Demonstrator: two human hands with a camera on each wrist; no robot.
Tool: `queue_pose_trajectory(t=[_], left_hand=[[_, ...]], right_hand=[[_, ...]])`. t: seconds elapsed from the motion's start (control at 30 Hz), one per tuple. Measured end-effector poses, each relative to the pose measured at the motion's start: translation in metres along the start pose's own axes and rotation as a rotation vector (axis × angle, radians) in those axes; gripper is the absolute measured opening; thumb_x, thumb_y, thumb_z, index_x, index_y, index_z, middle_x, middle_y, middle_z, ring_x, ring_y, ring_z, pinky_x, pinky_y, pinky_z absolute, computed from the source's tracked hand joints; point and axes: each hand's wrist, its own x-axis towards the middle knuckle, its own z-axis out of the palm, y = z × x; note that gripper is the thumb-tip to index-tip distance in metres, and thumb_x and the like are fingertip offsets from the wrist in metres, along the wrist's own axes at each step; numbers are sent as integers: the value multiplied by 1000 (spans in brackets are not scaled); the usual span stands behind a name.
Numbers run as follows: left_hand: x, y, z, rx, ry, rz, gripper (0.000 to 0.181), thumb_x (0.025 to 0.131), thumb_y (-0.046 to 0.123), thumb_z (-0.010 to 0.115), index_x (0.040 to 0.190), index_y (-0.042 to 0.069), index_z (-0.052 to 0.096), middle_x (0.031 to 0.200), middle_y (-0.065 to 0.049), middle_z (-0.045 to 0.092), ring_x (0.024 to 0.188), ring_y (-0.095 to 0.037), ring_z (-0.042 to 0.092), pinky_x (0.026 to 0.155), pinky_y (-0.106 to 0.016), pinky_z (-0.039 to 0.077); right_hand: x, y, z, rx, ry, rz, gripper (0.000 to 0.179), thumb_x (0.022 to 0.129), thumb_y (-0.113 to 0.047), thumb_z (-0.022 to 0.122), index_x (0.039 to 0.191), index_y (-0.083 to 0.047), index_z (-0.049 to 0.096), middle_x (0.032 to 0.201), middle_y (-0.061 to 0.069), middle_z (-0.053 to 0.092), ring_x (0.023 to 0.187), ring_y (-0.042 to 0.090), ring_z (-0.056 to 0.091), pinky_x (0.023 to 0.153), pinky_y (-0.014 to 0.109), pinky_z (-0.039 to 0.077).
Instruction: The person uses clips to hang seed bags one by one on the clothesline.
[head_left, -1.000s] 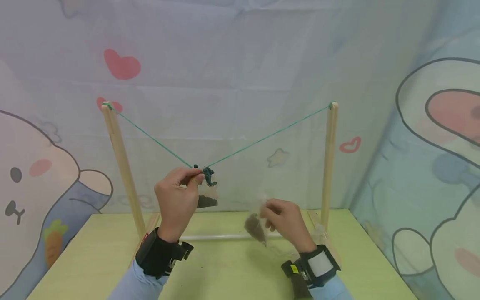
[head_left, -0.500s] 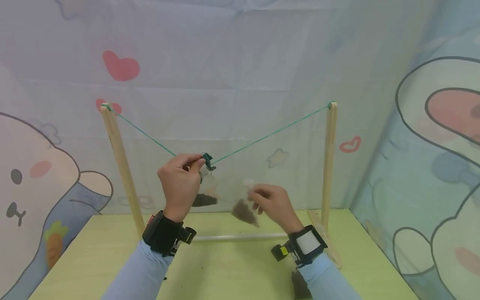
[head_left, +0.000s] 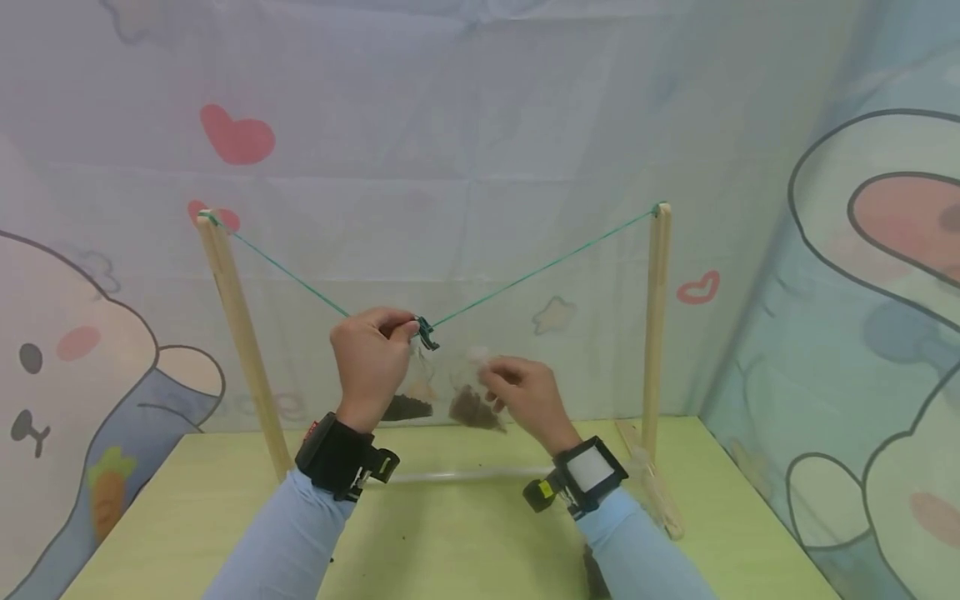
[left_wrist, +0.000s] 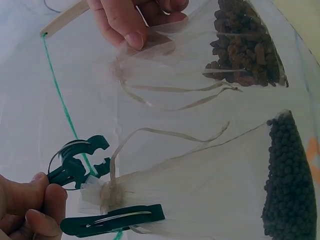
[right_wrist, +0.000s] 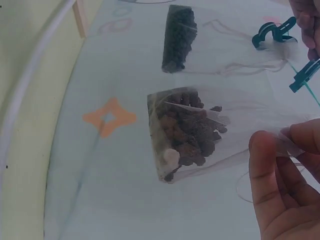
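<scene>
My left hand pinches a green clothes peg by its tail end, beside the green cord. A second green peg sits at the gathered neck of a sheer drawstring bag of dark round pellets, which hangs from the cord just below that hand. My right hand pinches the top of another sheer drawstring bag, filled with rough brown stones. This bag hangs to the right of the pellet bag, apart from it. Whether the held peg grips the cord cannot be told.
Two wooden posts carry the cord, which sags in a V. A pale rod joins them low down over the yellow-green table. A dark bag lies partly hidden under my right forearm. A patterned cloth hangs behind.
My right hand has moved left and up with the brown-stone bag, closer to the pellet bag. My left hand, still pinching the peg, has shifted slightly right and up.
</scene>
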Motion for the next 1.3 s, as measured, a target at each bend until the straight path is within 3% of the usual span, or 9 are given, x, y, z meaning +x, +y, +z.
queue_pose_trajectory(t=[0.3, 0.47, 0.93, 1.1, 1.3], left_hand=[[-4, -1, 0, 23, -76, -63, 4, 86, -3, 78, 88, -4, 82, 78, -17, 76, 65, -30, 70, 56, -32, 47], [-5, 1, -1, 23, -97, -74, 5, 86, -3, 78, 89, -4, 82, 78, -17, 76, 65, -31, 70, 55, -31, 46], [-5, 5, -2, 25, -181, -107, 6, 87, 0, 80, 92, -3, 82, 81, -16, 77, 66, -29, 68, 56, -30, 46], [-6, 6, -3, 38, -249, -145, 12, 88, 1, 80, 98, -4, 81, 87, -18, 77, 72, -32, 71, 58, -32, 50], [-8, 9, -7, 70, -409, -206, 28, 94, 5, 76, 120, -2, 75, 107, -20, 75, 91, -33, 70, 65, -36, 53]], right_hand=[[10, 2, 15, 18, 42, -8, 14, 98, -6, 70, 103, 5, 76, 82, 22, 73, 66, 35, 69, 62, 44, 61], [17, 0, 18, 42, 63, -46, 14, 98, -7, 71, 104, 5, 77, 82, 25, 72, 67, 39, 69, 61, 37, 61], [24, -10, 24, 70, 42, -95, 14, 97, -4, 72, 103, 7, 77, 89, 25, 74, 70, 38, 71, 62, 38, 62], [23, -10, 26, 88, 22, -80, 14, 97, -6, 72, 104, 5, 78, 92, 24, 75, 73, 40, 71, 63, 41, 62], [23, -11, 25, 80, -3, -64, 15, 98, -5, 70, 107, 5, 78, 93, 24, 75, 74, 39, 72, 66, 48, 62]])
